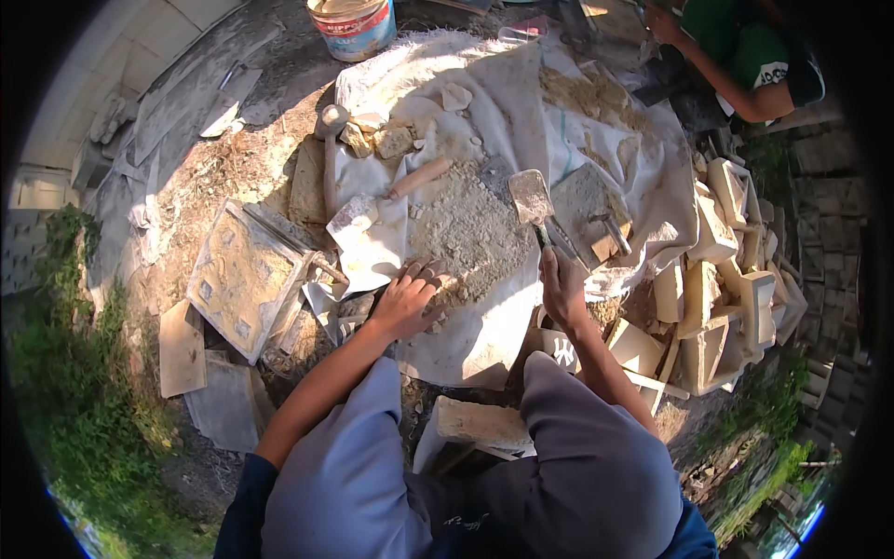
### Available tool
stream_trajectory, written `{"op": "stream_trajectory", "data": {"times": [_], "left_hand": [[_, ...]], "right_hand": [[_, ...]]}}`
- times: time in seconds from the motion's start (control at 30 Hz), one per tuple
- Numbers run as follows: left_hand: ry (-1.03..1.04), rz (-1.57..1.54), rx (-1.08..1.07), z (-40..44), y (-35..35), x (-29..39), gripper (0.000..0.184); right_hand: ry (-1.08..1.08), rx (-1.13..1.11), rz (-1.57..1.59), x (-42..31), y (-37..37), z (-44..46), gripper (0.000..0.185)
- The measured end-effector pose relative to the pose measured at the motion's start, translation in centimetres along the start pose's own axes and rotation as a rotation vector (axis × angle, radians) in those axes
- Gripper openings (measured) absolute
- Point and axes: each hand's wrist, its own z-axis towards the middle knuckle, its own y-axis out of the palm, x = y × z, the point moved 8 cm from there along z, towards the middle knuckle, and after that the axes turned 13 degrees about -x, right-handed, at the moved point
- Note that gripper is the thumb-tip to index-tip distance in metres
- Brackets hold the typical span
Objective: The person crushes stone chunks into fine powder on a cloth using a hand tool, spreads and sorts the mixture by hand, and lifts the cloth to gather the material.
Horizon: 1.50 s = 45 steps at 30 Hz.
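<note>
My right hand (pixel 562 285) is wrapped round the handle of a small trowel (pixel 532 197), whose flat blade points away from me over the edge of the grey crumbly heap (pixel 470 224). At the heap's near left edge lies my left hand (pixel 408 296), palm down with fingers spread, touching the loose material. The heap sits on a white sheet (pixel 484 340). Left of it a wooden-handled tool (pixel 419 178) rests on the sheet, next to a pale block (pixel 352 216). Right of the trowel is a grey board (pixel 590 210) with a hammer-like tool (pixel 612 235) on it.
A bucket (pixel 355 28) stands at the top. Pale blocks (pixel 712 228) are piled at the right. Framed slabs (pixel 240 279) lie at the left. Between my knees is a stone block (pixel 480 422). Another person's arm (pixel 722 79) shows at the upper right.
</note>
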Motion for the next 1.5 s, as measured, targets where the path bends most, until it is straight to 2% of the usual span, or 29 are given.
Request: {"op": "stream_trajectory", "data": {"times": [0.07, 0.1, 0.17, 0.2, 0.27, 0.3, 0.37, 0.4, 0.43, 0.5, 0.53, 0.63, 0.7, 0.73, 0.8, 0.83, 0.9, 0.97, 1.1, 1.13, 1.17, 1.23, 1.27, 1.3, 1.37, 1.4, 1.43, 1.5], "left_hand": [[0.007, -0.004, 0.012, 0.2, -1.4, 0.6, 0.060], [0.016, -0.009, 0.021, 0.3, -2.0, 0.9, 0.061], [0.025, -0.011, 0.022, 0.1, -1.8, 0.8, 0.062], [0.030, -0.011, 0.023, 0.3, -1.6, 0.8, 0.062], [0.043, -0.018, 0.041, 0.4, -1.9, 1.0, 0.062], [0.048, -0.022, 0.053, 0.3, -2.1, 1.0, 0.062], [0.061, -0.034, 0.060, 0.4, -2.7, 1.2, 0.059], [0.075, -0.050, 0.066, 0.3, -2.9, 1.3, 0.056], [0.071, -0.053, 0.060, 0.0, -1.9, 0.8, 0.056], [-0.041, 0.039, -0.155, 0.4, 0.5, -0.3, 0.060], [0.025, -0.005, -0.001, 0.3, -0.8, 0.4, 0.060], [0.031, -0.039, -0.014, 0.3, -1.4, 0.6, 0.060], [0.001, -0.046, -0.056, 0.4, -1.4, 0.7, 0.060], [0.020, -0.040, -0.007, 0.4, -2.1, 0.9, 0.061], [0.032, -0.040, 0.021, 0.3, -2.5, 1.1, 0.060], [0.037, -0.035, 0.018, 0.5, -2.5, 1.0, 0.060], [0.030, -0.044, 0.013, 0.4, -2.0, 0.9, 0.058], [0.030, -0.031, -0.001, 0.3, -1.6, 0.7, 0.058], [0.058, -0.049, 0.045, 0.1, -1.0, 0.4, 0.056], [0.011, -0.070, -0.091, 0.3, -0.3, 0.0, 0.059], [0.007, -0.070, -0.086, 0.4, -0.7, 0.0, 0.059], [-0.016, -0.057, -0.100, 0.6, -0.4, 0.1, 0.062], [0.034, -0.016, 0.040, 0.4, -2.2, 1.0, 0.064], [0.032, -0.016, 0.044, 0.6, -2.2, 0.7, 0.064], [0.009, -0.045, -0.033, 0.4, -1.1, 0.4, 0.063], [0.015, -0.034, -0.045, 0.4, -1.0, 0.4, 0.063], [0.016, -0.028, -0.042, 0.7, -1.2, 0.2, 0.063], [-0.002, -0.035, -0.084, 0.4, -0.7, 0.3, 0.063]], "right_hand": [[0.031, 0.068, 0.028, 0.7, 0.7, -1.8, 0.044], [0.029, 0.153, -0.167, 2.7, 2.1, -2.3, 0.042], [0.171, -0.114, -0.359, 8.2, 5.5, -3.0, 0.047], [0.164, -0.109, -0.370, 7.7, 4.8, -2.3, 0.047], [0.416, -0.281, -0.247, 8.2, 5.0, -2.1, 0.054], [0.376, -0.250, -0.180, 7.4, 4.2, -1.7, 0.059], [0.385, -0.236, -0.123, 5.2, 2.6, -1.0, 0.058], [0.243, -0.140, -0.132, 3.5, 1.7, -0.6, 0.055], [0.217, -0.137, -0.129, 1.9, 0.9, -0.2, 0.056], [0.070, -0.040, 0.047, -0.8, -0.3, 0.2, 0.055], [0.070, -0.040, 0.045, -0.9, 0.0, 0.1, 0.055], [-0.085, 0.061, 0.063, -2.0, 1.6, -0.9, 0.048], [0.055, 0.049, -0.156, 3.0, 4.6, -1.7, 0.039], [0.157, -0.161, -0.274, 5.7, 6.6, -1.6, 0.034], [-0.042, -0.259, -0.388, 9.8, 9.3, -1.4, 0.044], [0.277, -0.242, -0.283, 7.8, 7.6, -1.2, 0.049], [0.366, -0.334, -0.219, 3.3, 5.0, 0.0, 0.056], [0.251, -0.253, -0.241, 1.1, 2.9, 1.4, 0.054], [0.032, -0.069, -0.045, -2.5, 0.4, 1.7, 0.048], [-0.061, 0.006, 0.053, -3.1, -0.1, 1.3, 0.046], [-0.066, 0.003, 0.051, -0.9, 1.3, 1.1, 0.046], [-0.318, 0.285, -0.315, 2.7, 3.7, -1.6, 0.041], [0.075, 0.005, -0.205, 4.2, 4.5, -1.6, 0.040], [0.124, -0.136, -0.375, 6.3, 6.0, -1.5, 0.042], [0.040, -0.223, -0.342, 6.4, 6.7, -1.1, 0.044], [-0.051, -0.234, -0.432, 5.1, 6.2, -0.9, 0.046], [0.059, -0.258, -0.362, 2.5, 4.4, -0.2, 0.050], [0.234, -0.297, -0.263, 2.1, 2.9, 1.2, 0.055]]}}
